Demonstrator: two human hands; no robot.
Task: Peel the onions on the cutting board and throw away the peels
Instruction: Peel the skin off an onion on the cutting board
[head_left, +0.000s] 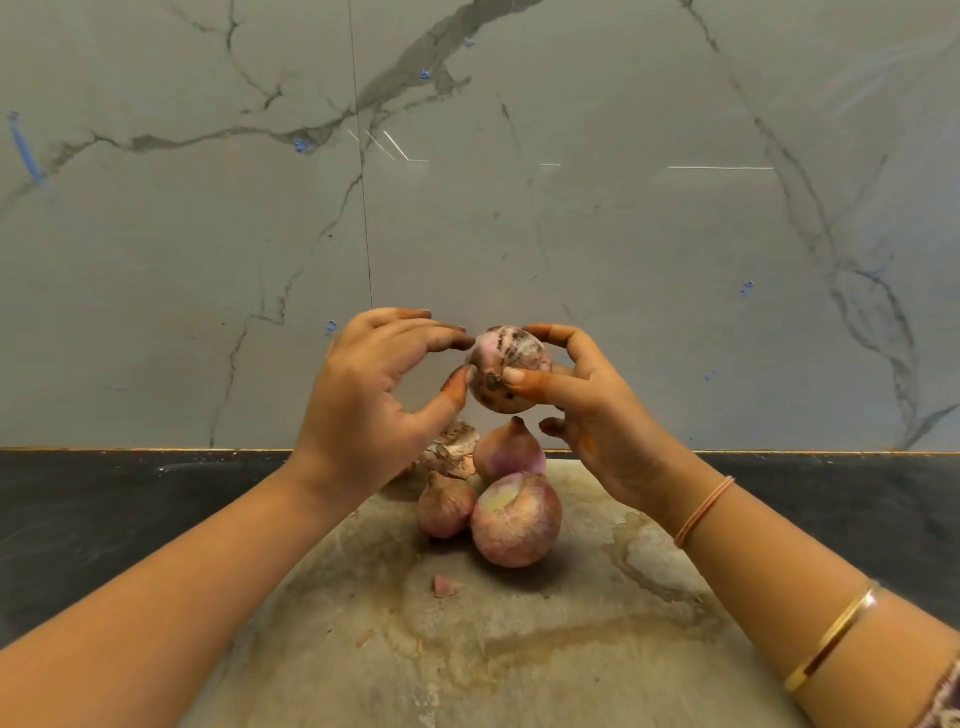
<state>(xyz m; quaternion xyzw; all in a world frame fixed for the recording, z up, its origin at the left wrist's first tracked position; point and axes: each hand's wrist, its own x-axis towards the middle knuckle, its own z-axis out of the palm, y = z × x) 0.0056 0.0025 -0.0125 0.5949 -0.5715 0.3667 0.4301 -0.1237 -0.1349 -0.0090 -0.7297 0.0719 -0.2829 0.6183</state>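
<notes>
Onion (509, 369) in play is up in the air, above the far end of the cutting board (519, 649) and in front of the marble wall (571, 208), held between your two hands. Your right grip (587, 410) is curled round its right side, thumb across the front and forefinger over the top. Your left grip (374, 395) is half closed, its thumb tip and fingertips meeting the onion's left side in a pinch. The skin facing you is pale pink with dark blotches. Below it, three more onions sit close together near the board's far edge: a pointed one (508, 449) at the back, a smaller one (445, 505) front left, and the largest (516, 519) front right, touching its neighbours. A heap of dry peels (449, 449) lies just left of the pointed one, partly behind your left wrist. One small pink scrap (445, 586) lies apart, nearer the middle of the stained board. Dark tabletop (104, 519) shows on both sides of the board and runs back to the wall, where a thin bright line marks its far edge. Small blue flecks dot the wall. A thread band (704, 512) and a gold bangle (831, 639) ride your right forearm.
</notes>
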